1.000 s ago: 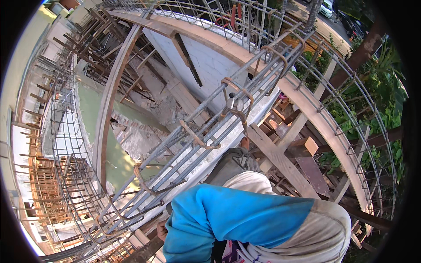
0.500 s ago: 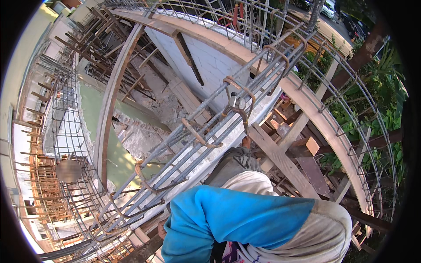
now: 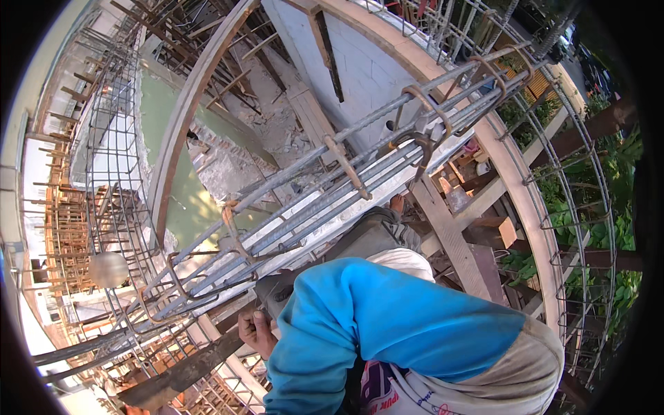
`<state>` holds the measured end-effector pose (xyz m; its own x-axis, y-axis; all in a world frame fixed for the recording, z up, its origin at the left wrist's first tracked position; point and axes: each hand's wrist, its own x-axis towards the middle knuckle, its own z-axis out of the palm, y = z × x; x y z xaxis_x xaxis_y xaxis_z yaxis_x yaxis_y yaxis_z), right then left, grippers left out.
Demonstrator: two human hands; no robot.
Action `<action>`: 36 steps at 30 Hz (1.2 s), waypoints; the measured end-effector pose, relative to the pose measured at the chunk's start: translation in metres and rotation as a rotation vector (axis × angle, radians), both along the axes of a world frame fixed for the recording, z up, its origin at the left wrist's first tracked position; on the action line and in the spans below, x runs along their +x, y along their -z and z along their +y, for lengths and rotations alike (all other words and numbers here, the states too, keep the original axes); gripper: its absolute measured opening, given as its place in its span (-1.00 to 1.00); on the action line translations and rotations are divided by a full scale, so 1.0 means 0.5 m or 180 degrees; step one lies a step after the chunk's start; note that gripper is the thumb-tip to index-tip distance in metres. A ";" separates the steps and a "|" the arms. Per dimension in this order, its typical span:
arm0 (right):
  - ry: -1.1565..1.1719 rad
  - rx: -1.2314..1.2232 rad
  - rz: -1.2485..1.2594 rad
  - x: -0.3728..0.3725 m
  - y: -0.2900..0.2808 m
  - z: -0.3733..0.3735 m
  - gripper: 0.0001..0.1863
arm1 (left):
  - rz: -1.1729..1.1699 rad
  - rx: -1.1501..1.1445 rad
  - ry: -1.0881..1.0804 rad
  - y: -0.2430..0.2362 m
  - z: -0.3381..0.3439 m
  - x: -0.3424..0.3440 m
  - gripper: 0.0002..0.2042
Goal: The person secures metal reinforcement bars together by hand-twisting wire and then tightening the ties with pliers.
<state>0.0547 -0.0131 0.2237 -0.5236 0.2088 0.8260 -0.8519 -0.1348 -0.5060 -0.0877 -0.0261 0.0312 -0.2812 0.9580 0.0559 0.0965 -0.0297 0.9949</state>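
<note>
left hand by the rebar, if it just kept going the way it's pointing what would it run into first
Probably the rebar cage: the left hand sits just below its near end, knuckles toward the bars. Depth is unclear, so it may already touch them. The right hand is not in view.

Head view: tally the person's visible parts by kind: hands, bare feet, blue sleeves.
hand: 1
bare foot: 1
blue sleeve: 1
Total: 3
</note>
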 end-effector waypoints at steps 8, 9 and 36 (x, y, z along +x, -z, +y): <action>0.1186 0.0752 -0.2536 0.029 0.212 0.103 -0.72 | 0.0184 0.0267 -0.0997 0.002 -0.026 -0.045 -0.82; 0.1156 0.0453 -0.2980 0.036 0.285 0.117 -0.66 | 0.0226 0.0218 -0.0924 -0.006 -0.021 -0.042 -0.82; 0.2440 -0.0462 -0.3334 -0.066 0.451 0.137 -0.69 | -0.1819 -0.1684 0.0386 0.071 -0.100 -0.057 -0.79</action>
<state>0.0217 0.0556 -0.0017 -0.6093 0.7916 0.0460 0.0514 0.0973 -0.9939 -0.1164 -0.0760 -0.0042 -0.0209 0.8428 -0.5378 -0.4078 0.4839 0.7743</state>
